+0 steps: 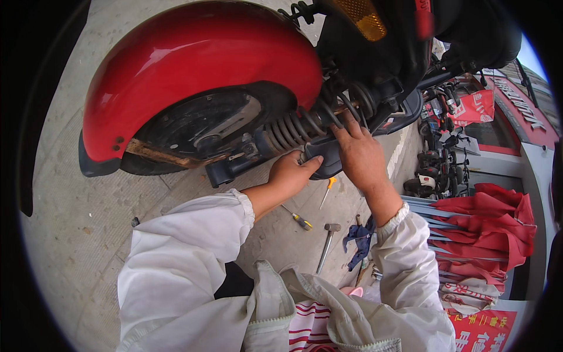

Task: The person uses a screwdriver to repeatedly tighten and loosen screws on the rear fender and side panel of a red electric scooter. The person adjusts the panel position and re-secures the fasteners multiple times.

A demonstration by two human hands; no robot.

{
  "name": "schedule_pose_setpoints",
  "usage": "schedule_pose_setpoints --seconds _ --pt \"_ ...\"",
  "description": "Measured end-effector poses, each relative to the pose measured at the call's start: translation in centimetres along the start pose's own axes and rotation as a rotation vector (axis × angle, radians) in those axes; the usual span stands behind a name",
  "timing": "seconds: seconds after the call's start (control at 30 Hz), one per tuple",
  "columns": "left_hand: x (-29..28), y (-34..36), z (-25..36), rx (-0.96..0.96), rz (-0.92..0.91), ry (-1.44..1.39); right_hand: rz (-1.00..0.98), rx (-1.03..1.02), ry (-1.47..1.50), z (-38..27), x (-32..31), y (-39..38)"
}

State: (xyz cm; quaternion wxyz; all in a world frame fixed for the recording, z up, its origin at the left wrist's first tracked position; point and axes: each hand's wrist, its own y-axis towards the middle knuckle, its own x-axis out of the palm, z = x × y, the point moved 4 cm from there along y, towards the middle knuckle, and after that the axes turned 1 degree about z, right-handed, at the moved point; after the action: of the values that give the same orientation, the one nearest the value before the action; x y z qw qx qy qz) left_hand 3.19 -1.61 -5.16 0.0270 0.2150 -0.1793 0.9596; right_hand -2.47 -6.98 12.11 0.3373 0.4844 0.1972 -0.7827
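black metal coil spring point(288, 130) slants eight-to-two o'clock. right hand point(360, 155) touches its two-o'clock end, nearer than left hand point(290, 175); both grips unclear.

Paving point(88, 234), a shop signboard point(521, 107), parked two-wheelers point(431, 174), a hammer point(326, 246) and screwdrivers point(302, 222) mark this as an open-air workshop.

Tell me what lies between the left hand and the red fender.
In the head view, a coil spring lies between the left hand and red fender.
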Motion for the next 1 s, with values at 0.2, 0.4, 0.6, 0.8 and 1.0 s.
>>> schedule_pose_setpoints --seconds 0.2,0.4,0.6,0.8,1.0 --pt "-0.4 -0.3 0.6 -0.001 0.018 0.129 -0.436 -0.224 -0.408 1.3 1.3 2.4" --pt "-0.5 0.0 0.1 0.104 0.064 0.207 -0.256 -0.333 -0.382 1.9 1.2 1.7" --pt "-1.0 -0.4 0.7 0.119 0.13 0.327 -0.131 -0.152 -0.237 2.0 0.9 -0.1" --pt "-0.9 -0.3 0.9 0.177 0.173 0.362 -0.07 -0.056 -0.195 2.0 0.7 -0.8" --pt "-0.9 -0.4 1.3 0.156 0.111 0.399 -0.024 -0.017 -0.141 2.1 1.0 -1.3"
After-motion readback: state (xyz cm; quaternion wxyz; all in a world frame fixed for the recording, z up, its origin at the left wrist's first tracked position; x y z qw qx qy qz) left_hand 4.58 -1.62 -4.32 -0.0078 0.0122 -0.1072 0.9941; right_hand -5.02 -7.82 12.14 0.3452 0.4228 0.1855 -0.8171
